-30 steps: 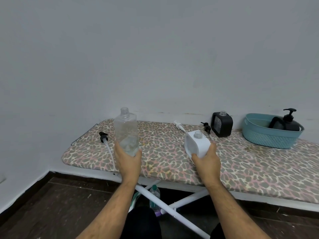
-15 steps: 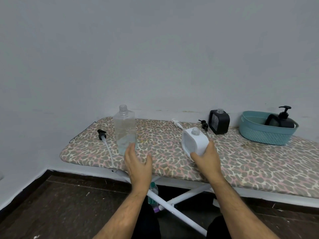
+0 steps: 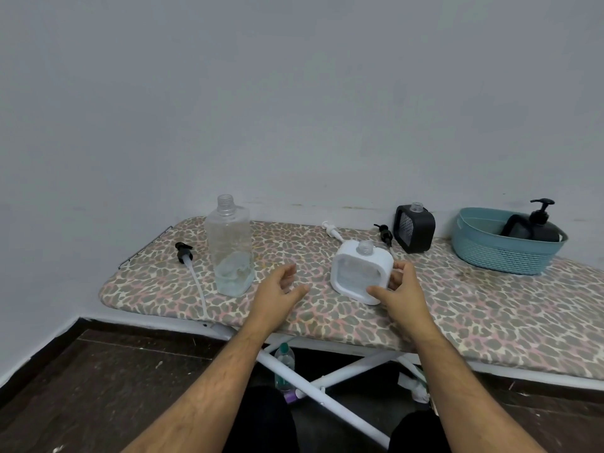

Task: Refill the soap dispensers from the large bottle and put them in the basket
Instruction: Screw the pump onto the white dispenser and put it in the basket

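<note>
We look down from the head camera at an ironing board (image 3: 457, 308) with a leopard-print cover, set against a pale wall. Our right hand (image 3: 400, 294) grips the white dispenser (image 3: 361, 273) by its right side, thumb across the lower front and fingers curled behind; the dispenser stands uncapped on the board at about the centre. Our left hand (image 3: 277, 294) hovers open and empty, fingers loosely spread, between the white dispenser and the clear bottle (image 3: 232, 253).

That large bottle stands upright at 9 o'clock from the dispenser, cap off, with a little liquid at the bottom. At 9 o'clock from the bottle lies a black pump (image 3: 184, 253) with a long tube trailing toward the board's near edge. At 12 o'clock from the white dispenser lie a white pump (image 3: 331, 229) and a second black pump (image 3: 385, 233). A black dispenser (image 3: 415, 228), also uncapped, stands at 1 o'clock, near the wall. Farther out at 2 o'clock sits the teal basket (image 3: 500, 253), which holds a dark dispenser (image 3: 539, 225) with its pump fitted.

Below the board, a small bottle (image 3: 284, 361) stands by the white legs.
</note>
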A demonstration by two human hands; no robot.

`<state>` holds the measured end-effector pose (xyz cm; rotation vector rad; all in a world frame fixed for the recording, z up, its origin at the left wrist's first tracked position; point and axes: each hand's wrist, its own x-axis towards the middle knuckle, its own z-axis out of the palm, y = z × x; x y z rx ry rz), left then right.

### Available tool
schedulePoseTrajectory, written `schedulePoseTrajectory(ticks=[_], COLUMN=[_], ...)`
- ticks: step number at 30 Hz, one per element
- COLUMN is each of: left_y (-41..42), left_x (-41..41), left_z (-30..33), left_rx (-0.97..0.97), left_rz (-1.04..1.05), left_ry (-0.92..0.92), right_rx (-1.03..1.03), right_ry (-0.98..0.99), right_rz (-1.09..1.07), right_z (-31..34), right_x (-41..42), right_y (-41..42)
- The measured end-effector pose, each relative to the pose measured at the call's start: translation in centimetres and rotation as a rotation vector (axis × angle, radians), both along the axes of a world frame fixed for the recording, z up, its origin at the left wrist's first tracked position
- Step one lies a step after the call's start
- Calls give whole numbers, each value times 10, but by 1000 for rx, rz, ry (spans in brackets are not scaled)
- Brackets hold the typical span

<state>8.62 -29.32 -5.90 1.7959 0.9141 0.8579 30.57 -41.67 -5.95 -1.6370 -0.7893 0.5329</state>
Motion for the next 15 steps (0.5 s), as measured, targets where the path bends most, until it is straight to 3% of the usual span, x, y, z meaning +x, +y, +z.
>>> schedulePoseTrajectory(ticks=[8, 15], left_y=[8, 19], left_x=[25, 14], left_z=[2, 6], left_rx=[-76, -52], left_rz=[-141, -62], left_ry=[-27, -108], right_rx=[6, -11], right_ry=[41, 46], right_rz=[193, 323], right_z=[6, 4], right_x=[-11, -31], right_y=[21, 46])
